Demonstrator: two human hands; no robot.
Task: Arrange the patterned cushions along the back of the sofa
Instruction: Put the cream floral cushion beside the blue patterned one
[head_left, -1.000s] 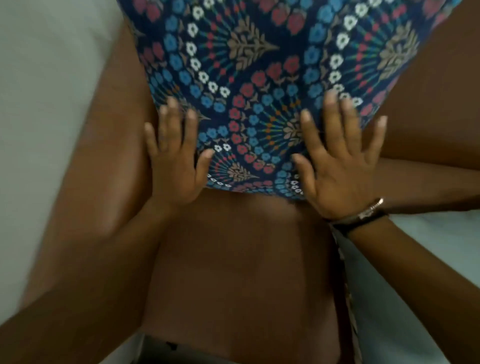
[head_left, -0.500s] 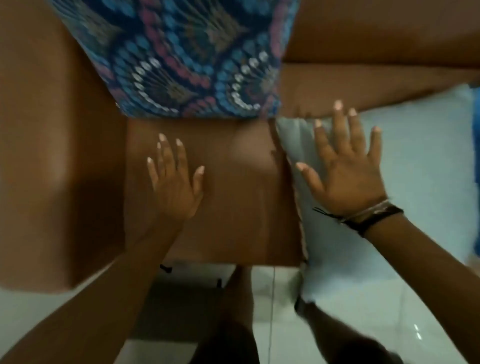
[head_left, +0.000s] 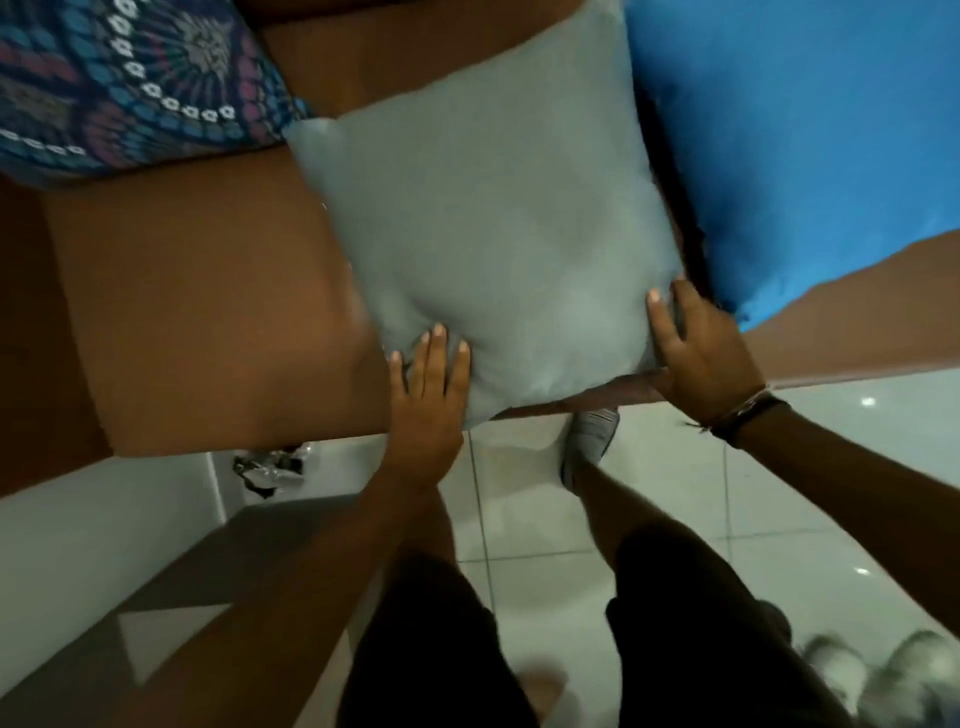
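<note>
"Brown sofa (head_left: 208, 291) seat. What lies on it?"

"A grey cushion (head_left: 498, 218), flat, its near edge at the seat's front."

"And the patterned cushion (head_left: 130, 88)?"

"Left of the grey cushion and further back; their corners meet. A blue cushion (head_left: 789, 130) lies just right of the grey one."

"The hands?"

"Left hand (head_left: 428, 395) flat, fingers straight and close together, on the grey cushion's near left edge. Right hand (head_left: 701, 353) is at its near right corner, thumb on top. Whether the fingers curl under, I cannot tell."

Single head view, looking steeply down, close over sofa seat (head_left: 208, 291), floor tiles (head_left: 779, 493) below
</note>
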